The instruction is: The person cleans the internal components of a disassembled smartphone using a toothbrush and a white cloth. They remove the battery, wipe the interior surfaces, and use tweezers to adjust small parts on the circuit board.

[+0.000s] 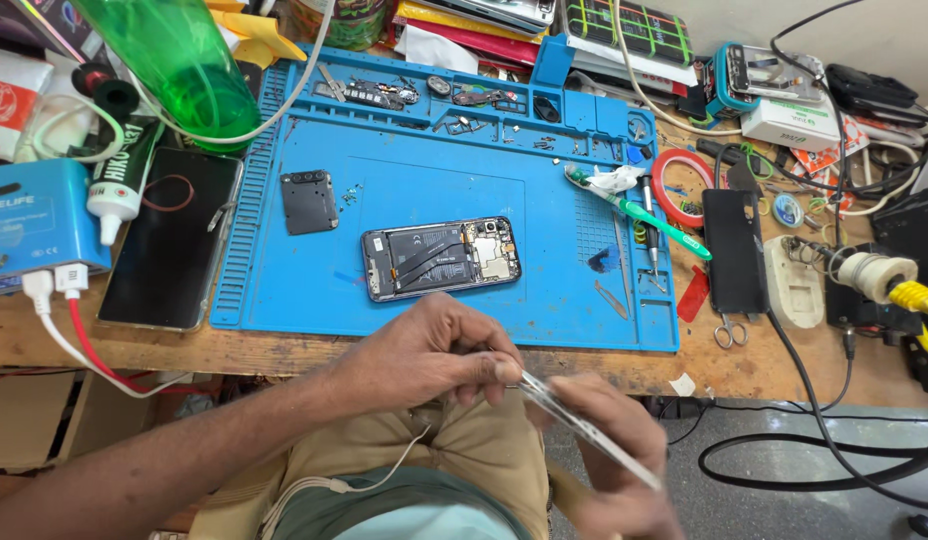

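- Down near the lap, below the bench [314,355] edge: left hand [439,350] with fingers pinched together on the near-left end of a thin clear panel [584,425], seen edge-on.
- Right hand [619,455] closed around the same clear panel from beneath, thumb on top; lower part of this hand cut off by the picture's bottom edge.
- Hard to tell what the clear panel is exactly: glassy, slim, slanting from centre toward the near right.
- Flat on the blue work mat [434,180], about its middle: opened phone [441,258], back off, battery and circuit board showing.
- Just left and farther on the mat: dark square cover piece [309,201], lying flat, apart from the opened phone.
- Along the mat's far rim: row of small moulded compartments [454,100] holding tiny screws, clips and dark metal bits, too small to sort out.
- On the mat's right side: green-handled brush [649,213] and a slim screwdriver [650,215] crossing it, tweezers [624,262] close by.
- Left of the mat: dark phone [172,238] face up with a thin loop of wire on the glass.
- Far left: green plastic bottle [179,60], top cut off by the frame, contents not readable; white glue bottle [122,180] tipped beside it.
- Right of the mat: red tape roll [681,186], black phone [736,250], small scissors [726,330].
- Far right clutter of cables and boxes partly out of view.
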